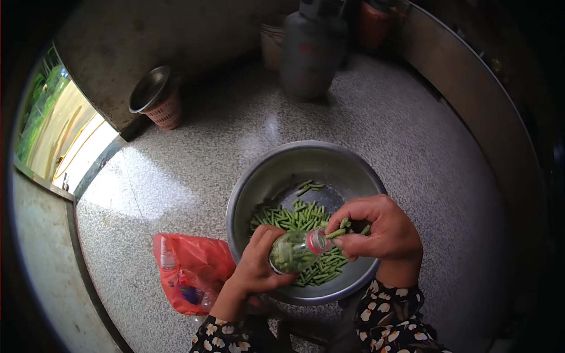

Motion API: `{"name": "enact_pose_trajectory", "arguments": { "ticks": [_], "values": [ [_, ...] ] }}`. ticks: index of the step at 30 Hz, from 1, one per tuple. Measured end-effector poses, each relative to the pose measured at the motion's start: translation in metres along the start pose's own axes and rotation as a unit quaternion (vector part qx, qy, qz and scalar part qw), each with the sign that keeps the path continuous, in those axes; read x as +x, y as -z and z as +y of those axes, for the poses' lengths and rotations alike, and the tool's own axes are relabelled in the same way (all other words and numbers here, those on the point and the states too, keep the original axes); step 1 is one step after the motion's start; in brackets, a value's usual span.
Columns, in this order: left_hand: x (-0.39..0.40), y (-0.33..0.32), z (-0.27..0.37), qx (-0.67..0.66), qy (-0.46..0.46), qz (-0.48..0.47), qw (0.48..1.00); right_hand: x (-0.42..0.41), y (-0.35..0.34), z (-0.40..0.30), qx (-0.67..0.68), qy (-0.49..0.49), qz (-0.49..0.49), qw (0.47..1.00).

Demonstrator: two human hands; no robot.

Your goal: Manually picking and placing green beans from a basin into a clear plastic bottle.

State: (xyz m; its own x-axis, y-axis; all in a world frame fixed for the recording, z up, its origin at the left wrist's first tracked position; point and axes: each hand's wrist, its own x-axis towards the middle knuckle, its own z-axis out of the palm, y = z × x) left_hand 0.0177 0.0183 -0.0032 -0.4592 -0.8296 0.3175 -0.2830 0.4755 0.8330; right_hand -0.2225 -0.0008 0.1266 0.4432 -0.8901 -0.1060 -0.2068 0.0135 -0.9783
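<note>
My left hand (260, 260) grips a clear plastic bottle (291, 253), tilted so that its mouth with a red neck ring points right. Cut green bean pieces fill much of the bottle. At the mouth, my right hand (379, 227) pinches several bean pieces (337, 231) between thumb and fingers; one piece is at the opening. Below both hands stands a wide stainless steel basin (353, 159). Many cut green beans (304, 216) lie heaped in it, mostly on the left and near side, with a few pieces apart towards the far side.
A red plastic bag (194, 256) with plastic bottles inside lies left of the basin on the speckled floor (212, 176). Farther off are a pink slatted basket (165, 112) with a metal bowl (152, 88) on it, a gas cylinder (311, 57) and a bucket (271, 44). An open doorway (66, 128) is at left.
</note>
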Motion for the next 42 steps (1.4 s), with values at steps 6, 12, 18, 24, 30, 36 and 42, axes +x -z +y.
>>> {"name": "enact_pose_trajectory", "arguments": {
  "ticks": [6,12,18,24,30,36,42],
  "values": [
    [0.0,0.0,-0.001,-0.004,0.003,-0.021,1.0,-0.002,0.004,0.005,-0.045,0.043,-0.018,0.998],
    [-0.001,0.0,-0.003,-0.002,0.008,-0.022,1.0,-0.005,-0.001,0.002,-0.096,0.033,0.02,0.995],
    [0.003,-0.003,0.0,-0.003,0.017,-0.021,1.0,-0.011,-0.002,0.005,0.022,0.033,0.08,0.996],
    [0.002,-0.004,-0.002,0.007,0.018,-0.018,1.0,-0.013,-0.001,-0.003,0.013,-0.007,0.049,0.999],
    [0.005,-0.006,0.0,0.007,0.013,-0.024,1.0,-0.015,0.004,-0.003,-0.104,0.102,0.02,0.989],
    [0.005,-0.005,0.001,0.001,0.007,-0.029,1.0,-0.012,0.002,0.006,-0.067,0.127,0.041,0.989],
    [0.005,-0.004,0.003,-0.001,-0.001,-0.028,1.0,-0.014,0.009,0.004,-0.082,0.125,-0.043,0.988]
  ]
}}
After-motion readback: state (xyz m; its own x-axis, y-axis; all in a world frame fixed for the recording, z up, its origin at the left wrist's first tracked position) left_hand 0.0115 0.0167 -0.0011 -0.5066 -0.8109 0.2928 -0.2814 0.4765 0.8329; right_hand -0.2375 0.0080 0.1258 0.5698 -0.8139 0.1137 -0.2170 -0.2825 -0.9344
